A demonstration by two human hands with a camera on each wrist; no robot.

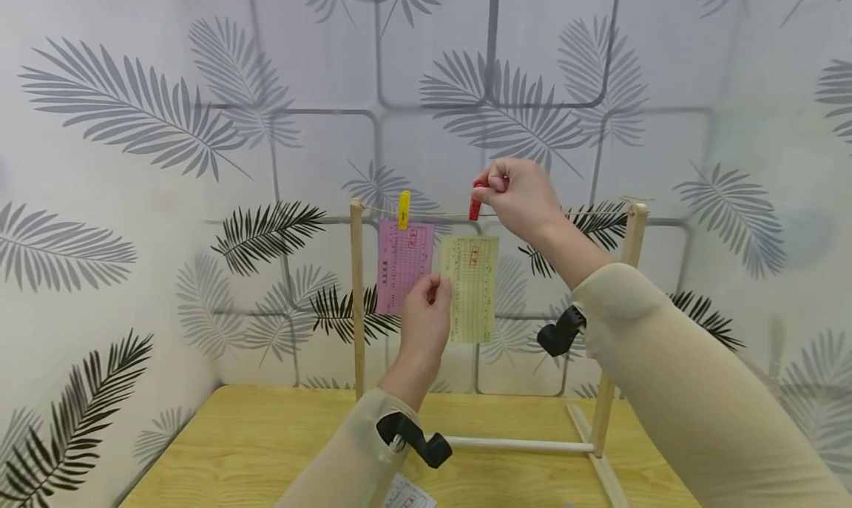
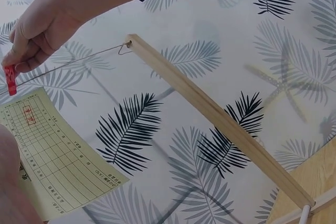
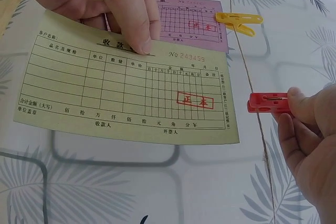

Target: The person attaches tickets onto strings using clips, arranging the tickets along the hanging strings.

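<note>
A wooden rack (image 1: 357, 293) stands on the table with a thin string (image 1: 439, 214) stretched between its posts. A yellow clothespin (image 1: 403, 209) clips a pink slip (image 1: 399, 264) to the string. My left hand (image 1: 426, 319) pinches the left edge of a pale yellow receipt (image 1: 474, 286) and holds it up just under the string. My right hand (image 1: 519, 197) pinches a red clothespin (image 1: 475, 203) at the string, right above the receipt's top edge. In the right wrist view the red clothespin (image 3: 266, 102) sits beside the string (image 3: 252, 85), next to the yellow receipt (image 3: 126, 95).
The wooden table (image 1: 253, 441) runs below the rack, whose base rails (image 1: 599, 456) lie at the right. Another printed slip (image 1: 407, 497) lies at the table's front edge. Leaf-patterned walls close in behind and on both sides.
</note>
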